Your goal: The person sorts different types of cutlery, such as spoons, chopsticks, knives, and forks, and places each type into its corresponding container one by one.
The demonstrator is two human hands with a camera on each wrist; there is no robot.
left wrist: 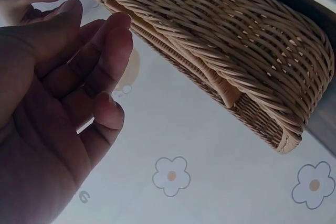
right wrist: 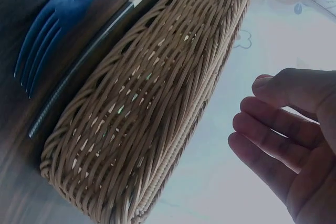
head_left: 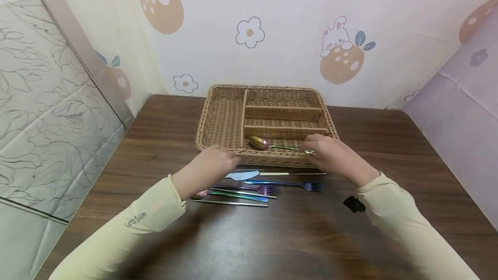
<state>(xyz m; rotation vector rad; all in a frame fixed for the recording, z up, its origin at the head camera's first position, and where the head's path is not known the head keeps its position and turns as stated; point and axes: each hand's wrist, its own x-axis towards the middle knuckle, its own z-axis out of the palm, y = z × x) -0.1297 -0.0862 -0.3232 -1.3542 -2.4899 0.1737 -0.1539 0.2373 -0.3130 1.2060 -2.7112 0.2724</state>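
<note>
A wicker basket [head_left: 225, 120] with several compartments stands at the back of the table. In its front right compartment lies a spoon [head_left: 257, 142], gold-pink at the bowl, its handle reaching toward the right. My right hand [head_left: 330, 154] hovers over the front right corner by the handle's end; in the right wrist view its fingers [right wrist: 262, 150] are loosely bent around nothing. At the front left rim is my left hand [head_left: 212, 167], and the left wrist view shows its relaxed fingers [left wrist: 113, 51] holding nothing. A light-blue knife [head_left: 247, 175] lies partly behind this hand.
Before the basket lie a blue fork [head_left: 303, 185], a purple fork [head_left: 268, 190], chopsticks [head_left: 237, 203] and a green-blue piece of cutlery [head_left: 241, 195]. A small black object [head_left: 354, 204] sits by the right sleeve. The patterned wall [head_left: 288, 55] rises right behind the basket.
</note>
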